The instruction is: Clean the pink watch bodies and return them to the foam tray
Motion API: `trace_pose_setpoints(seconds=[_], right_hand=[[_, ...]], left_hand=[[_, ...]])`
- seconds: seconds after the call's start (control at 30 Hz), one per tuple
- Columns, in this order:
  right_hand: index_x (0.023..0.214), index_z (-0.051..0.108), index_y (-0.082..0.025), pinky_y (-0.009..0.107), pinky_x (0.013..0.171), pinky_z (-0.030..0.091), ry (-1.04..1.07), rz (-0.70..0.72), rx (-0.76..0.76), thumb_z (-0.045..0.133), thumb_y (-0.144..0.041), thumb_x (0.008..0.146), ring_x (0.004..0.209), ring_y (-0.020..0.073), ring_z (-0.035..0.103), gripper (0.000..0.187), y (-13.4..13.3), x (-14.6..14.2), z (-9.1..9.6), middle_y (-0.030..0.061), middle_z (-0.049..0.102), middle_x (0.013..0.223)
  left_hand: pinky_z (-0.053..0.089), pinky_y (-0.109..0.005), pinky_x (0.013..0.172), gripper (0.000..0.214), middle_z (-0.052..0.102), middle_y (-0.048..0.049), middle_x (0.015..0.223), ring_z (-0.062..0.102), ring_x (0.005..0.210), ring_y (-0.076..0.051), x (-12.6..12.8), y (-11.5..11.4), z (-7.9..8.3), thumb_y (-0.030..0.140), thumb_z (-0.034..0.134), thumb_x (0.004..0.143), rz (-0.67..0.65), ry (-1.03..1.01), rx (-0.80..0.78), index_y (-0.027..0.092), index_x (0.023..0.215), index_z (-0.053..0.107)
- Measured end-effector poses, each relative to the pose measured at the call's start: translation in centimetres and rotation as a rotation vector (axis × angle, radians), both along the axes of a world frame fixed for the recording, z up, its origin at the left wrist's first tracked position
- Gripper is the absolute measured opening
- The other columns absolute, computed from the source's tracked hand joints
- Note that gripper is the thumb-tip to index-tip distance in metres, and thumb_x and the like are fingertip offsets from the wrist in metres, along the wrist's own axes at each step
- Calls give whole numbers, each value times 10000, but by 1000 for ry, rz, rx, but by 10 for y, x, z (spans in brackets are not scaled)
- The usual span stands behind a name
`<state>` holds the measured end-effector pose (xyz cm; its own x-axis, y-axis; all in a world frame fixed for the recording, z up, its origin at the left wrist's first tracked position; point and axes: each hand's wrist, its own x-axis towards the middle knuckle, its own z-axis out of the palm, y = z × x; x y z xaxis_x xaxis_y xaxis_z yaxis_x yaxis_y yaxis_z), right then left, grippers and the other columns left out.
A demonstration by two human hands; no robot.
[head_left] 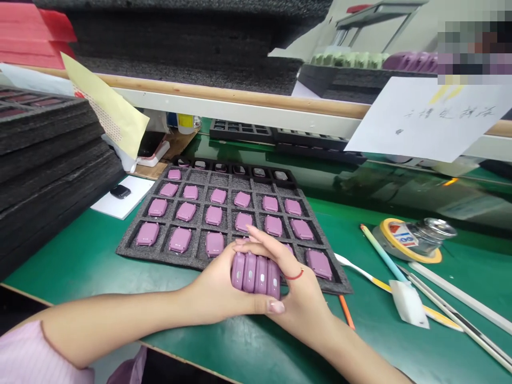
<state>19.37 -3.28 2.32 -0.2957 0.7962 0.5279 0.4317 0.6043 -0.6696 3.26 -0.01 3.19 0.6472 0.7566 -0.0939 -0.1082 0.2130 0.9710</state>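
Purple watch cases in hand: four purple watch cases are held side by side in a row, over the near edge of the tray; whether the tray is touched by them cannot be told.
Left hand: the left hand is curled around the left side of the row, with its thumb laid along the near side.
Right hand: the right hand is wrapped around the right side, with its fingers bent over the far side; the row is gripped by both hands together. A thin red band is worn on it.
Foam tray: more purple pieces are set in the slots of a dark foam tray; part of the near row is hidden by the hands.
Green table: the tray is laid on a green table.
Left side: a black piece is placed on white paper, near a tall foam stack.
Right side: a clear jar, a blue-green stick and an orange stick are seen.
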Motion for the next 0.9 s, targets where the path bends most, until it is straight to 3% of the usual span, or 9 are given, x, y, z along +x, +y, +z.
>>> trace_pose_setpoints(seconds=[0.13, 0.23, 0.33, 0.4, 0.53, 0.63, 0.77, 0.9], right_hand=[[1592, 269, -300, 404, 1036, 591, 37, -25, 48, 725, -146, 867, 1202, 236, 687, 870, -3, -4, -2, 63, 726, 1213], [1554, 347, -275, 426, 1060, 581, 100, -23, 47, 743, -167, 861, 1232, 253, 671, 806, -6, -4, -7, 98, 668, 1346], [1442, 496, -276, 469, 1115, 536, 152, -26, 15, 771, -221, 854, 1256, 282, 654, 651, -9, -3, -12, 120, 461, 1577], [1423, 516, -288, 485, 1150, 500, 170, -24, 2, 789, -260, 851, 1264, 288, 648, 635, -10, -2, -13, 113, 406, 1614], [1473, 464, -312, 489, 1180, 462, 170, -14, -12, 783, -306, 868, 1267, 276, 647, 684, -12, -1, -11, 113, 418, 1608], [1544, 379, -311, 488, 1142, 505, 155, -26, 27, 772, -300, 877, 1225, 274, 675, 774, -11, -1, -10, 128, 445, 1589], [1616, 233, -284, 481, 1090, 553, 65, -17, 116, 756, -146, 846, 1223, 271, 676, 941, -10, -2, -12, 90, 695, 1322], [1623, 215, -274, 508, 1085, 556, 55, 13, 113, 739, -143, 858, 1200, 279, 687, 936, -8, -2, -13, 71, 748, 1199]], left_hand=[[492, -440, 1005, 395, 613, -67, 1080, 631, 1095, -245, 0, -1, 4, 364, 753, 813, -5, -13, -46, 181, 1079, 526], [526, -419, 954, 458, 604, -42, 1056, 640, 1061, -239, 0, -4, 6, 245, 828, 715, -17, 3, -56, 194, 1055, 527], [527, -416, 972, 608, 593, -48, 1144, 626, 1128, -255, 0, -7, 7, 162, 878, 624, -22, 0, -54, 207, 1114, 522], [514, -422, 997, 657, 585, -56, 1184, 611, 1165, -263, 0, -9, 7, 147, 888, 605, -24, -1, -47, 212, 1143, 516], [495, -412, 1022, 695, 592, -66, 1228, 597, 1201, -264, -2, -11, 7, 137, 895, 606, -53, -37, -17, 218, 1183, 517], [499, -400, 1002, 572, 605, -78, 1223, 606, 1188, -259, -3, -9, 8, 239, 864, 704, -96, -94, -18, 206, 1170, 533], [511, -374, 920, 390, 668, -69, 1023, 658, 1002, -222, -2, -5, 8, 479, 728, 853, -65, -66, -97, 168, 1039, 582], [527, -345, 862, 311, 670, -20, 922, 663, 902, -191, -1, -2, 9, 281, 788, 781, -76, -5, -107, 176, 1011, 606]])
